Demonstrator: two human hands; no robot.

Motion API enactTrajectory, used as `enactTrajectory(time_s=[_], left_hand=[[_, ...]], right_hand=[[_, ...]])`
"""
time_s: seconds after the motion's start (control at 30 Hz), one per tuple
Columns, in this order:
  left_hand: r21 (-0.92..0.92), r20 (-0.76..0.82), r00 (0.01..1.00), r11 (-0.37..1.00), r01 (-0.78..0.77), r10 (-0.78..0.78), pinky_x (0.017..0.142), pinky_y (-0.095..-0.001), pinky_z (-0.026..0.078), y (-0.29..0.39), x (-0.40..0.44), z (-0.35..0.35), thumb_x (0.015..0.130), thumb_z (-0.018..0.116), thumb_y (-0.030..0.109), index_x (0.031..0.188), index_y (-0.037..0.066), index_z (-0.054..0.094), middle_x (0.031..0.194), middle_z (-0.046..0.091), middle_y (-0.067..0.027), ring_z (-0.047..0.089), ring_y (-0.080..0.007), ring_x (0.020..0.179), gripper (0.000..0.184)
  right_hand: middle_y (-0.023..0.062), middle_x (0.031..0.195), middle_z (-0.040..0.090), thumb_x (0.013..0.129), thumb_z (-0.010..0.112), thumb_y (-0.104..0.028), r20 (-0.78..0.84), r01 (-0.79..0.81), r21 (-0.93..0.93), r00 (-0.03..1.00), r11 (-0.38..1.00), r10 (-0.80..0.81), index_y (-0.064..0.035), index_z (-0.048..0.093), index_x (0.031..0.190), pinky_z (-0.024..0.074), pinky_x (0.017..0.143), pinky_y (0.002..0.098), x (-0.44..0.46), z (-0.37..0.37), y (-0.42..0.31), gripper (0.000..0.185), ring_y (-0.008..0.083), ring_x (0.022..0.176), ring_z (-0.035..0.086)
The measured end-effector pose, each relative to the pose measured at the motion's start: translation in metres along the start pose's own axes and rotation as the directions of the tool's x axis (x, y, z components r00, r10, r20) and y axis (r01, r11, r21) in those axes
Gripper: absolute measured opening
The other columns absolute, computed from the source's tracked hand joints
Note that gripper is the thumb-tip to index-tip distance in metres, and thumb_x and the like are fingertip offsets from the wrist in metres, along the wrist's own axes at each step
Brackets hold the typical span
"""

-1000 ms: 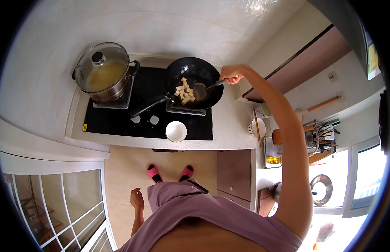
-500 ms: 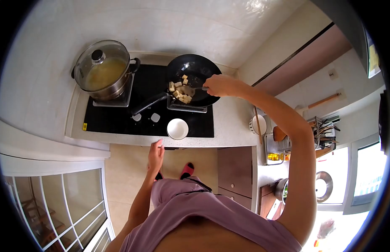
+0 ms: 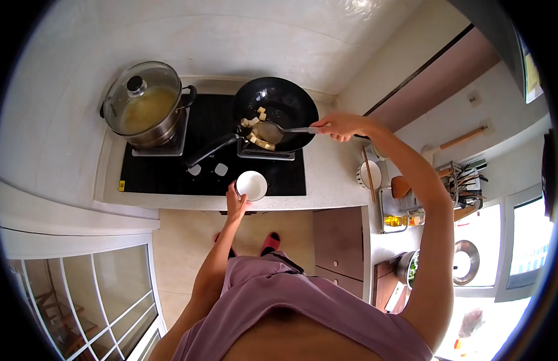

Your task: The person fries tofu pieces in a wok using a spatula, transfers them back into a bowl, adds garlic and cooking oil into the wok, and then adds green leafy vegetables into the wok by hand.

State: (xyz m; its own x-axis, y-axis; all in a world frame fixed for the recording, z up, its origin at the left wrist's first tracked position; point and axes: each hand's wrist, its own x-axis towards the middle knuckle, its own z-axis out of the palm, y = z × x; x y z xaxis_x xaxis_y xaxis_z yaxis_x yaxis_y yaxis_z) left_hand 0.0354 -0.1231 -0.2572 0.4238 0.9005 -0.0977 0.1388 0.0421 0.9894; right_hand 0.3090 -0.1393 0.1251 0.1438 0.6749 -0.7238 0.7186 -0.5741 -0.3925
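Note:
My left hand (image 3: 236,202) grips the near left side of a small white bowl (image 3: 252,185), which is at the front edge of the black stove. The inside of the bowl looks white and bare. My right hand (image 3: 341,126) is closed around the handle of a metal spatula (image 3: 269,133). Its rounded head rests low in the black wok (image 3: 297,114), against pale cubes (image 3: 262,144) that look like tofu. More cubes lie just left of and above the head. The wok sits on the right burner, its long handle (image 3: 211,150) pointing toward the front left.
A lidded pot (image 3: 148,129) with yellowish liquid stands on the left burner. On the right counter are a patterned cup (image 3: 364,175) with chopsticks (image 3: 369,168) across it, a utensil rack (image 3: 465,186) and a metal pot (image 3: 405,271) with greens.
My left hand has moved up from below the counter edge and closed on the bowl. My right hand has shifted right, showing more of the spatula handle, and the cubes have moved.

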Motion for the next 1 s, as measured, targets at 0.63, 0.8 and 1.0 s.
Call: enactTrajectory(time_s=[0.63, 0.8, 1.0], left_hand=[[-0.376, 0.0, 0.968, 0.897, 0.234, -0.252, 0.073, -0.0324, 0.055, 0.099, -0.078, -0.113, 0.086, 0.047, 0.009, 0.133, 0.015, 0.023, 0.117, 0.043, -0.0161, 0.054, -0.0232, 0.1, 0.053], [-0.319, 0.0, 0.972, 0.921, 0.222, -0.234, 0.077, -0.039, 0.055, 0.118, -0.081, -0.123, 0.09, 0.045, 0.014, 0.134, 0.017, 0.02, 0.117, 0.047, -0.0141, 0.056, -0.0281, 0.105, 0.051], [-0.355, -0.017, 0.968, 0.907, 0.228, -0.25, 0.073, -0.0379, 0.058, 0.161, -0.085, -0.127, 0.089, 0.048, 0.016, 0.133, 0.015, 0.025, 0.107, 0.039, -0.0108, 0.054, -0.0269, 0.103, 0.049]], right_hand=[[-0.0041, 0.061, 0.031, 0.094, 0.047, -0.024, -0.035, 0.109, 0.84, 0.988, 0.532, -0.148, -0.0123, 0.044, 0.131, 0.0177, 0.036, 0.0155, 0.065, 0.106, 0.077, 0.039, 0.0026, 0.047, 0.025], [-0.0031, 0.061, 0.034, 0.095, 0.047, -0.024, -0.214, 0.247, 0.866, 0.969, 0.434, -0.123, -0.0116, 0.044, 0.131, 0.02, 0.036, 0.0161, 0.091, 0.13, 0.065, 0.038, 0.0033, 0.045, 0.026], [-0.0027, 0.06, 0.034, 0.095, 0.046, -0.022, -0.291, 0.297, 0.881, 0.954, 0.368, -0.072, -0.0122, 0.046, 0.128, 0.0204, 0.036, 0.0161, 0.099, 0.136, 0.048, 0.035, 0.0032, 0.044, 0.026]])
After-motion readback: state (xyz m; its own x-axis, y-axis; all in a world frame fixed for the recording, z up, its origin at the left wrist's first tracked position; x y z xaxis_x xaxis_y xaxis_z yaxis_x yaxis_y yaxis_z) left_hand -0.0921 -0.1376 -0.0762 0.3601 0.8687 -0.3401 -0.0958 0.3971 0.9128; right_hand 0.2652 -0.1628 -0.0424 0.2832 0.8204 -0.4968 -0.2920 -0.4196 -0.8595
